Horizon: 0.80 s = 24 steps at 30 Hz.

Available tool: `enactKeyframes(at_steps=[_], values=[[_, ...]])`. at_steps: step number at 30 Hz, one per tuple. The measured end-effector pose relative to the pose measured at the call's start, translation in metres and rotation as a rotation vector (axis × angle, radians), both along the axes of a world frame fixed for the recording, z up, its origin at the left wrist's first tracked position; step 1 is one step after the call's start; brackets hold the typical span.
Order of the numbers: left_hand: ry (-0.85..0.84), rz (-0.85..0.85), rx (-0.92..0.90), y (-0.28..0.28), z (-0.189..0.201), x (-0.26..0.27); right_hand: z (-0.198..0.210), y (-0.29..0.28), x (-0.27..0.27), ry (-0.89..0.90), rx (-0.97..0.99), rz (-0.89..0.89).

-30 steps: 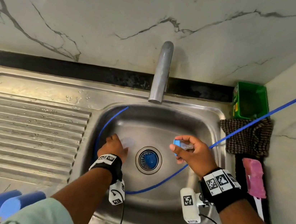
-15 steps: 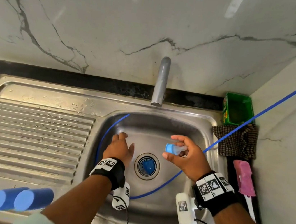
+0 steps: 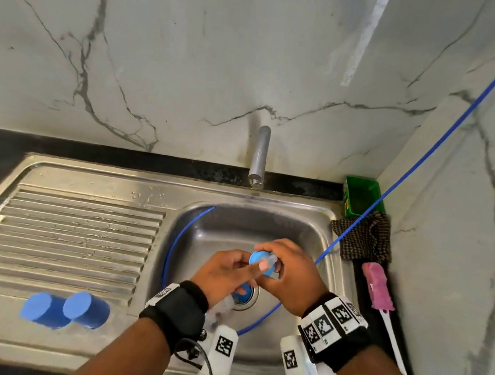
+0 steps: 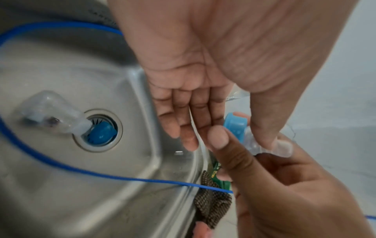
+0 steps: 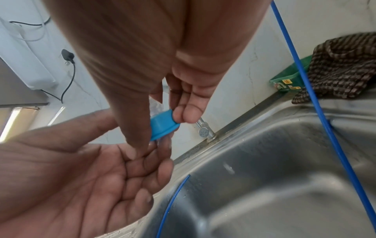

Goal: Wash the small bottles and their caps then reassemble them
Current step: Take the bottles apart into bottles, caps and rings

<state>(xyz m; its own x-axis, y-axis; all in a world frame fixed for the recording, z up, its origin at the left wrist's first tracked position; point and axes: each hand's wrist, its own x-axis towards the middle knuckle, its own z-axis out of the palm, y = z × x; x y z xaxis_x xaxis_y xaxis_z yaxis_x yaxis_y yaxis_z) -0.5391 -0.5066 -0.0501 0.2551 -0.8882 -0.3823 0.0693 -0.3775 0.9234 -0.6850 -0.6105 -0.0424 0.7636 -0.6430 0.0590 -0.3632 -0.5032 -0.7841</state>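
My right hand (image 3: 274, 261) grips a small clear bottle (image 4: 264, 145) with a blue cap (image 3: 261, 263) above the sink basin (image 3: 228, 225). In the right wrist view its thumb and forefinger pinch the cap (image 5: 162, 125). My left hand (image 3: 238, 269) is beside it, palm up and fingers relaxed under the cap, with its thumb tip on the cap. A second clear bottle (image 4: 50, 112) lies on the basin floor, its neck at the blue drain plug (image 4: 101, 133). Two blue cylinders (image 3: 66, 310) lie on the drainboard near its front edge.
A steel tap (image 3: 260, 154) stands behind the basin. A thin blue hose (image 3: 434, 149) runs from the upper right into the basin. At the right are a green tub (image 3: 361, 196), a checked cloth (image 3: 365, 237) and a pink brush (image 3: 376, 286).
My left hand has left the basin floor and come up to the capped bottle in my right hand. The right hand has moved slightly left. The view has tilted upward.
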Motion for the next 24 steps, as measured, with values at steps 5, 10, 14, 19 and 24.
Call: enactKeyframes(at_steps=[5, 10, 14, 19, 24], values=[[0.209, 0.063, -0.067, 0.011, 0.004, -0.006, 0.008, 0.013, -0.008, -0.031, 0.019, 0.018], [0.274, 0.088, -0.106, 0.019, 0.014, -0.01, 0.013, 0.018, -0.02, -0.103, 0.271, -0.016], [0.245, 0.071, -0.13, 0.024, 0.019, -0.011, 0.027, 0.018, -0.023, -0.2, 0.646, -0.069], [0.117, 0.087, -0.161, 0.025, 0.019, -0.011, 0.035, 0.021, -0.019, -0.152, 0.662, -0.01], [-0.076, 0.104, -0.19, 0.026, 0.02, -0.008, 0.035, 0.024, -0.015, -0.184, 0.579, 0.023]])
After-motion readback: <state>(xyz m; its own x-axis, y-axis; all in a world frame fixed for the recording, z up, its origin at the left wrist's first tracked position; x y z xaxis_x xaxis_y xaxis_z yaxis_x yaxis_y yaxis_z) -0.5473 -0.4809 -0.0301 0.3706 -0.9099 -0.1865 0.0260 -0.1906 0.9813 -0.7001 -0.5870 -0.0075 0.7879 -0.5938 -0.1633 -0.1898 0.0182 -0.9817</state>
